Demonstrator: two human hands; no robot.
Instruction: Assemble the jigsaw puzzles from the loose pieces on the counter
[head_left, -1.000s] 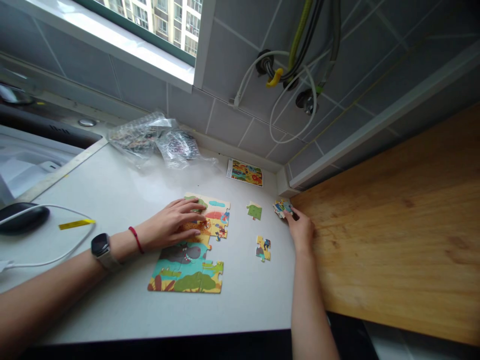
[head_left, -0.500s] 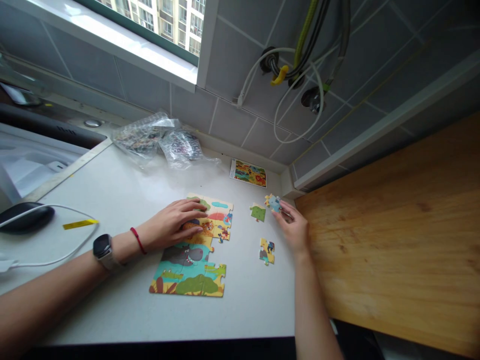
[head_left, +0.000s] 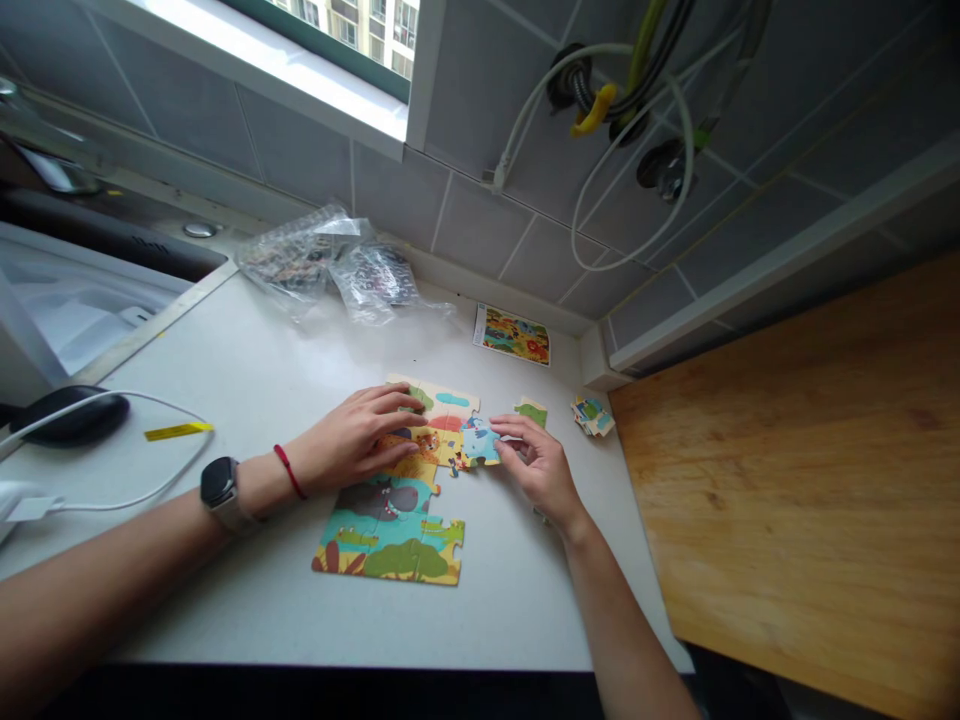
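Note:
A partly joined jigsaw puzzle point(head_left: 390, 500) with a hippo, crocodiles and a leopard lies on the white counter. My left hand point(head_left: 375, 430) rests flat on its upper left part, fingers spread. My right hand point(head_left: 536, 460) pinches a blue puzzle piece point(head_left: 480, 443) at the puzzle's right edge, beside the piece with a small bird. Whether the blue piece is locked in, I cannot tell. Behind the right fingers lies a green puzzle piece point(head_left: 532, 409), partly covered. Another loose piece is almost wholly hidden under my right hand.
A small pile of puzzle pieces point(head_left: 593, 417) sits at the counter's right edge. Behind the puzzle lie a picture card point(head_left: 513, 334) and clear plastic bags point(head_left: 330, 265). At the left are a black mouse point(head_left: 71, 420), a white cable point(head_left: 127, 498) and a yellow strip point(head_left: 178, 431). A wooden board point(head_left: 795, 480) stands right.
My right hand has carried the blue piece left and toward me, to the puzzle's right edge. The pile it covered now shows. My left hand stays on the puzzle; the view has shifted slightly.

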